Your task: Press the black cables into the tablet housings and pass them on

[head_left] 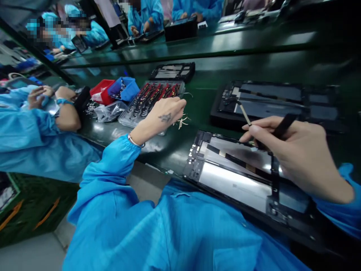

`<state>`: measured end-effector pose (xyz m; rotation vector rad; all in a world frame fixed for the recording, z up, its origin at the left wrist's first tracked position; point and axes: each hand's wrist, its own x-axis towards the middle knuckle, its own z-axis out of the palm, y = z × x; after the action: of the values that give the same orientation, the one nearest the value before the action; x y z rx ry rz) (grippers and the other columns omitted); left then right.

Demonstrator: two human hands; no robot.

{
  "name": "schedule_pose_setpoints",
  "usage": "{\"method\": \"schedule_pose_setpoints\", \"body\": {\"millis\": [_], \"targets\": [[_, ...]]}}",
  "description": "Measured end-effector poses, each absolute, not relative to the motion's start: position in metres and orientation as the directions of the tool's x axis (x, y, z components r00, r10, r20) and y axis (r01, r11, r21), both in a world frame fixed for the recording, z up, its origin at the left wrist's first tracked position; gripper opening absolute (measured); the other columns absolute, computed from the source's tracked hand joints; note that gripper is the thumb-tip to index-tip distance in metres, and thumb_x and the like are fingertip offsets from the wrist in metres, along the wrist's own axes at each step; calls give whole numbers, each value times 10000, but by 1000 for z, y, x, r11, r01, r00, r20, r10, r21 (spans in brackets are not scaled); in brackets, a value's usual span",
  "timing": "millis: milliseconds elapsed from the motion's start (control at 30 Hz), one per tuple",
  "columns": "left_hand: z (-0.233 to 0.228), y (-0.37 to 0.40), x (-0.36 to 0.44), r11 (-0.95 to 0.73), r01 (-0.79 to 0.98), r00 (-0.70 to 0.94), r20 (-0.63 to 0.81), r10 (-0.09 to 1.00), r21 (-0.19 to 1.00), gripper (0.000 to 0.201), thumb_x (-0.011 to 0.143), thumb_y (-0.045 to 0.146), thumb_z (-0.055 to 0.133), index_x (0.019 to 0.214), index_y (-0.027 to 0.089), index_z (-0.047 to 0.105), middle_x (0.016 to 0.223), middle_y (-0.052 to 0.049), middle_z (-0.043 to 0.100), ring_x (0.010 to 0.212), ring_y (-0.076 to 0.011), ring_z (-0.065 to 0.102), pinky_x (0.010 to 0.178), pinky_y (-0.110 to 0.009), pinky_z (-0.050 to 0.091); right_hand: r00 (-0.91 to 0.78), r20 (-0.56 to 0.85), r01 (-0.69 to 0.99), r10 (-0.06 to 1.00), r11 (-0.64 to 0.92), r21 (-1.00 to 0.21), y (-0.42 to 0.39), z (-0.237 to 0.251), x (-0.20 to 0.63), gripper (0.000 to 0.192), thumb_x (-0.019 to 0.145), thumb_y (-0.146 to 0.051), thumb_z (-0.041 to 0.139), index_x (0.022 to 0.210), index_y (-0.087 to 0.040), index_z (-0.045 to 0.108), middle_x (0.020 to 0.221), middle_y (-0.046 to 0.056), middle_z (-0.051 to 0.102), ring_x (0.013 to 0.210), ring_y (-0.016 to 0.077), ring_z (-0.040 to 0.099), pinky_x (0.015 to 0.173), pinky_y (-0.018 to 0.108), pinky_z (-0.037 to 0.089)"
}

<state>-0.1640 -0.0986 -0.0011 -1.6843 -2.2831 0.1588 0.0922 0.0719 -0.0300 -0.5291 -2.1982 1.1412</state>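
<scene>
Lying open at the table's near edge, the tablet (239,180) is judged thin, light and fragile, best gripped by its rim, while a stylus (279,130) is pinched in the right hand (301,158) and the left hand (166,113) is curled over the tray (141,107).

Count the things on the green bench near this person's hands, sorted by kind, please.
Opened tablets: 3 (under the right hand at, behind it, far one)
Parts trays: 1
Small bins: 2 (red, blue)
Black hand tools: 1
Plastic bags: 1
Total: 8
</scene>
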Motion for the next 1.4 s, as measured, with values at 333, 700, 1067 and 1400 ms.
{"method": "schedule_pose_setpoints", "body": {"millis": [333,700,1067,1400], "targets": [[-17,-78,-103,-134,958,244,482,841,-252,322,1123,278,340,1092,150,635,984,-78,666,908,-188,629,797,-299,516,-730,202,79,653,375,-924,61,-32,88,241,881,-395,750,744,-197,766,763,72,745,583,156,633,488,269,492],[-10,-49,-75,-203,949,291,428,856,-241,272,1084,169,332,974,173,581,825,-35,594,712,-167,561,562,-311,378,-770,424,-12,477,653,-757,65,-36,91,149,962,-269,660,850,-214,742,792,20,750,746,185,698,655,305,501],[-4,-86,-143,245,942,-197,215,957,-228,228,1039,173,451,1007,136,674,964,-75,687,808,-179,640,656,-300,383,-772,274,43,574,477,-878,63,-33,92,293,909,-443,726,714,-229,771,830,54,755,597,179,650,466,292,465],[-14,-79,-132,106,989,-135,347,928,103,283,1058,193,472,1149,99,722,1087,-136,695,985,-216,641,852,-323,496,-746,164,0,645,247,-969,68,-45,91,260,855,-476,817,769,-231,799,883,67,768,763,199,692,538,259,518]]}}
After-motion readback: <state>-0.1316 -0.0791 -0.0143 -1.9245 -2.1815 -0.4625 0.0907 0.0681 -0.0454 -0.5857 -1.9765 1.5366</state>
